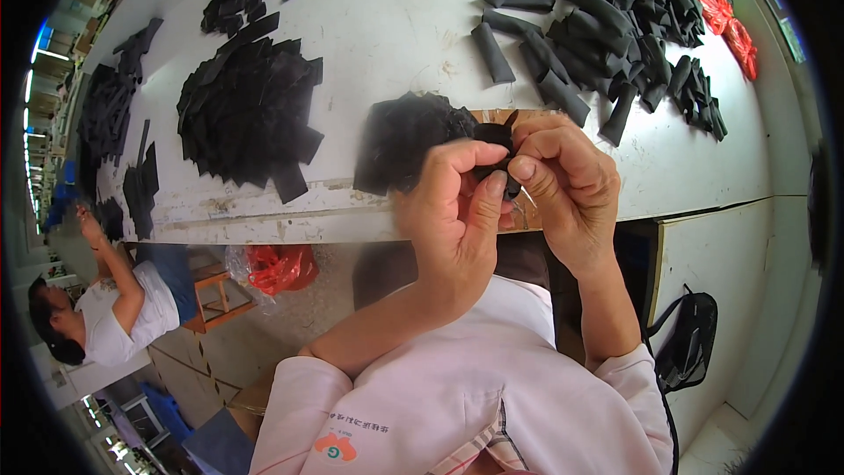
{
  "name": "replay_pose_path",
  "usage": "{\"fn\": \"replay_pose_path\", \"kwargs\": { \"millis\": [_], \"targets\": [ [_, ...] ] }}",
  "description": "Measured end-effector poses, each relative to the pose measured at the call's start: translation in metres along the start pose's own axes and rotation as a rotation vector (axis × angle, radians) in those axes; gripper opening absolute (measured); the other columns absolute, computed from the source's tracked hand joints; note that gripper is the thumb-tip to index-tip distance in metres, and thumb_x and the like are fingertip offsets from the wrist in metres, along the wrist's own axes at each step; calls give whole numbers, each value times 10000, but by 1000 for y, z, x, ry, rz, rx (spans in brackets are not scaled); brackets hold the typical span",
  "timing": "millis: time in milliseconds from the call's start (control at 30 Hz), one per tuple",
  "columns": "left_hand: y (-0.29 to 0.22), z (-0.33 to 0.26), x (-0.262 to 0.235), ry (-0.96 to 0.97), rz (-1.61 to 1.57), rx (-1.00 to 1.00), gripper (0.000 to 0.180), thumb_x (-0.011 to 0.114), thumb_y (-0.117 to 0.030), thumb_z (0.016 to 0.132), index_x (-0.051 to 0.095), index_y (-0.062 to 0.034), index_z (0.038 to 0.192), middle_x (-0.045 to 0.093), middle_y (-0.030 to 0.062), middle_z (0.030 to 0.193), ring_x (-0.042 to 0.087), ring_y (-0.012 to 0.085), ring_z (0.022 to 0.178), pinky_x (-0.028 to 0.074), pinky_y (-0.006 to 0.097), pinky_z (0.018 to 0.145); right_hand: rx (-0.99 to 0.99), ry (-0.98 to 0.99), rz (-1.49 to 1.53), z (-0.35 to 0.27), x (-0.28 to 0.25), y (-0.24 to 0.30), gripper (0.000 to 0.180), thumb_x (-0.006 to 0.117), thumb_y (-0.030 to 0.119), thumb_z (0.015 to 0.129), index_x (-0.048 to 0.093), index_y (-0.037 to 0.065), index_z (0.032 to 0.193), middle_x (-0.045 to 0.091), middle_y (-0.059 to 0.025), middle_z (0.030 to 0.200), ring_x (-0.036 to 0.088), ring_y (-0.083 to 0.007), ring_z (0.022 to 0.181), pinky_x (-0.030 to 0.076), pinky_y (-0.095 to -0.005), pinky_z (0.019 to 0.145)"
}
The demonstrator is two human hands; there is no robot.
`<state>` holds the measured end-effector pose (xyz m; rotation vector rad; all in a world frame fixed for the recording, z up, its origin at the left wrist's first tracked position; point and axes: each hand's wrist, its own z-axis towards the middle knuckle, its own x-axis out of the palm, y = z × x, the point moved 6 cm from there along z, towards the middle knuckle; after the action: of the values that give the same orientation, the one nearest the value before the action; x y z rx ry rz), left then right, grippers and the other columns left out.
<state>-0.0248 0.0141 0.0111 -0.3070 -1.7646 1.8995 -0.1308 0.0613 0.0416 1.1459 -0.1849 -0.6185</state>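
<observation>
Between the fingertips of both my hands is a small piece of black fabric [495, 134], partly hidden by the fingers. My left hand [457, 202] pinches it with thumb and forefinger from the left side. On the other side my right hand [567, 185] grips it, thumb and fingers curled in. Just beyond my left hand lies a pile of black fabric pieces [400, 136] on the white table [396, 44]. Under my hands shows a brown board [536, 215] at the table's near edge.
Flat black pieces form a heap [246, 114] at left. Rolled black tubes [598, 26] are piled far right, near red plastic bags [730, 26]. Below the table sit a red bag [281, 268] and a wooden stool [215, 299]. A co-worker [132, 299] works at left; a black bag [687, 339] hangs right.
</observation>
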Motion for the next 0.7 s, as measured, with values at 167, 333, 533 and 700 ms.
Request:
{"fn": "replay_pose_path", "kwargs": {
  "millis": [167, 333, 533, 700],
  "targets": [
    [-12, 11, 1, -20, -110, 46, 159, 536, -46, 842, 489, 19, 979, 571, 63, 829, 499, 48, 538, 418, 162, 449, -59, -33, -112, 7, -3, 15, 105, 601, 27, 766, 509, 8, 719, 525, -58, 731, 494, -128, 598, 403, -205, 527],
    [-12, 37, 2, 131, -533, -284, 173, 517, 19, 820, 463, 4, 983, 566, 78, 797, 424, 29, 431, 313, 167, 349, 175, 7, 170, 19, -2, 8, 176, 564, 114, 829, 501, 11, 702, 509, -8, 630, 448, -59, 557, 378, -202, 496],
    [-37, 61, 19, 619, -1295, -545, 474, 458, -2, 817, 271, 52, 1250, 567, 153, 896, 369, 40, 335, 249, 173, 278, 305, 299, 303, 56, -1, 24, 283, 550, 311, 843, 550, 31, 801, 453, 32, 639, 408, -27, 563, 299, -151, 467],
    [14, 55, 13, 453, -1203, -794, 313, 416, -103, 879, 438, 18, 1167, 573, 74, 692, 258, -3, 318, 190, 155, 284, 672, 276, 485, 24, 1, -59, 299, 576, 325, 827, 547, 63, 683, 428, 44, 571, 356, -27, 495, 266, -167, 425]
  ]
}}
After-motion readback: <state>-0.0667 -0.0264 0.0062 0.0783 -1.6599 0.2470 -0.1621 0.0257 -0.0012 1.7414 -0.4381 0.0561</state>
